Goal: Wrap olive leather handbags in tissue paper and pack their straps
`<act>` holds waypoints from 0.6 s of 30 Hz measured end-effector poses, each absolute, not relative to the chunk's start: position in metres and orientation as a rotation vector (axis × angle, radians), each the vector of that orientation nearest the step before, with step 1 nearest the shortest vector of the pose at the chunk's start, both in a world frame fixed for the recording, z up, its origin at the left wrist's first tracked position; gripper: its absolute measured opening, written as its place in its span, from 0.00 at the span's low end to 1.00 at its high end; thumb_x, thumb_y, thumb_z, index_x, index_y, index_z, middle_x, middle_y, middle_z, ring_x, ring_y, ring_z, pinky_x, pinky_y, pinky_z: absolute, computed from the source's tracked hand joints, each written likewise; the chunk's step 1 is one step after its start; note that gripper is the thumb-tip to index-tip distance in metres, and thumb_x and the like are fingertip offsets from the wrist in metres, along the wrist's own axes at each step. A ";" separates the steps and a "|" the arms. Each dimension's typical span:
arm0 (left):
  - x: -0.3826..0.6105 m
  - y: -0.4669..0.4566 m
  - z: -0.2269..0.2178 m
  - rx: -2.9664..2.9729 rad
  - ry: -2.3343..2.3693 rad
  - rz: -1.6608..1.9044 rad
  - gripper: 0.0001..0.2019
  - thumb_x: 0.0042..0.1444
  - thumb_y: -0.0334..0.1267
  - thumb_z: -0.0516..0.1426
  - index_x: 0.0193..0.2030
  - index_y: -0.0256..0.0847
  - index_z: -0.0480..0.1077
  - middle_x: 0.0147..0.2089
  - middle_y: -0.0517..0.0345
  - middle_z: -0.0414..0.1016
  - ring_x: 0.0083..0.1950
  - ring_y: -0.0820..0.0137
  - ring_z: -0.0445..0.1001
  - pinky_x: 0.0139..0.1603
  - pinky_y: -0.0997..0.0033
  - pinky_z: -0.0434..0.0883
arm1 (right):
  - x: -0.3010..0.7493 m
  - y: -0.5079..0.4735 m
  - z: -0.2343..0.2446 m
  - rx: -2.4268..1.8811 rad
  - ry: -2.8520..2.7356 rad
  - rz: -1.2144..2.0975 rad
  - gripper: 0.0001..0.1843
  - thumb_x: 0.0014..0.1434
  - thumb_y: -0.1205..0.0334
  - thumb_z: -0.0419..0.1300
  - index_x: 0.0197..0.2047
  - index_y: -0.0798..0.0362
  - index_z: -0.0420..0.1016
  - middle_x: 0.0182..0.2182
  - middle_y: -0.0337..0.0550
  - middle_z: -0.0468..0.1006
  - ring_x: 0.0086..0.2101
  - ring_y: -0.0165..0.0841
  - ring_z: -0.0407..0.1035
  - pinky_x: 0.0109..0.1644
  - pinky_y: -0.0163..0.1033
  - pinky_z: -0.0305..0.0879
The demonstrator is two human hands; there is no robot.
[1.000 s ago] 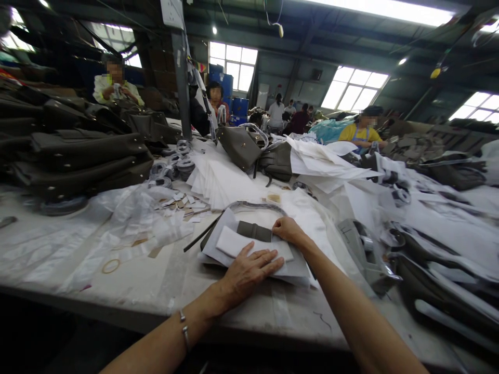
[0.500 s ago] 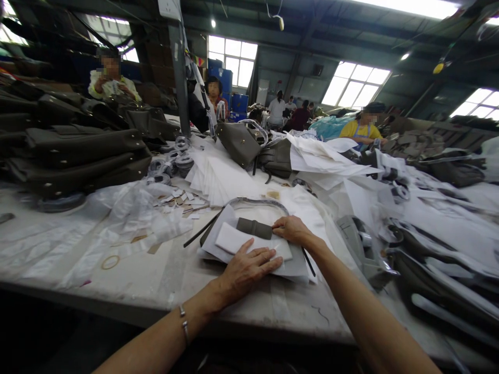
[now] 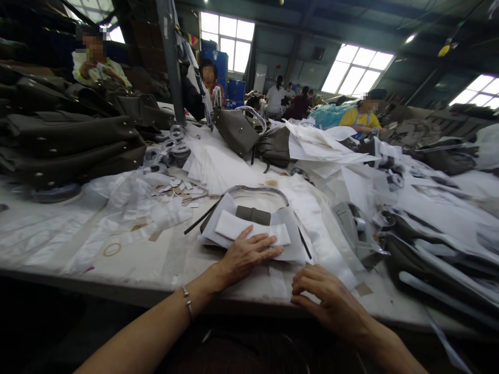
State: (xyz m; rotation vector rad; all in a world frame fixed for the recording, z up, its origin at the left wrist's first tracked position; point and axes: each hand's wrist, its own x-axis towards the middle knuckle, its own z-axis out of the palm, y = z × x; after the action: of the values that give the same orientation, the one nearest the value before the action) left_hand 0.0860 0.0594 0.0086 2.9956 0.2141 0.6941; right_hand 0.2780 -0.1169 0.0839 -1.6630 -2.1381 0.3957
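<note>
My left hand [image 3: 249,255] lies flat with fingers spread, resting on a folded white padding piece [image 3: 230,226]. Under the padding is a thin white sheet [image 3: 294,244], laid over a dark olive handbag [image 3: 253,214] that lies on the table. The bag's wrapped handle [image 3: 257,190] arches away at its far side, and dark straps [image 3: 202,216] stick out left and right. Nearer to me, at the table's front edge, my right hand [image 3: 323,291] is off the bag. Its fingers are curled but apart from the thumb, with nothing visible in them.
Dark bags [image 3: 70,148] are stacked on the left, beside clear plastic film [image 3: 117,208] and a rubber band [image 3: 112,250]. White sheets [image 3: 218,161] and more bags [image 3: 237,132] lie at the back. Wrapped bag parts [image 3: 436,265] crowd the right. A co-worker in yellow [image 3: 358,117] sits beyond.
My right hand has left the bag's right side and drawn back toward me to the table's front edge. My left hand stays on the white padding.
</note>
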 end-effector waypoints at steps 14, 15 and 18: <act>0.086 0.059 0.013 3.054 0.213 0.641 0.24 0.69 0.32 0.46 0.69 0.54 0.55 0.70 0.58 0.60 0.68 0.63 0.61 0.70 0.47 0.46 | 0.274 -0.108 0.026 -1.705 -2.177 0.315 0.10 0.56 0.72 0.65 0.41 0.50 0.81 0.39 0.43 0.80 0.41 0.37 0.72 0.47 0.39 0.70; 0.087 0.059 0.013 3.062 0.212 0.646 0.24 0.68 0.32 0.46 0.69 0.54 0.55 0.70 0.58 0.60 0.68 0.63 0.61 0.70 0.48 0.47 | 0.273 -0.109 0.025 -1.687 -2.207 0.269 0.09 0.58 0.72 0.64 0.40 0.50 0.80 0.38 0.43 0.80 0.40 0.36 0.71 0.46 0.38 0.69; 0.087 0.059 0.010 3.085 0.222 0.666 0.26 0.67 0.31 0.47 0.69 0.55 0.54 0.70 0.58 0.60 0.68 0.63 0.61 0.70 0.48 0.47 | 0.269 -0.111 0.021 -1.629 -2.295 0.120 0.07 0.62 0.71 0.59 0.37 0.52 0.78 0.34 0.42 0.78 0.37 0.34 0.69 0.41 0.36 0.67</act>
State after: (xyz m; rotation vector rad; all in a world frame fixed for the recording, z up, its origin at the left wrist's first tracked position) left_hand 0.0868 0.0588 0.0103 3.0850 0.2217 0.6656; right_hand 0.2691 -0.1113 0.0211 -1.6289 -2.2947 0.1199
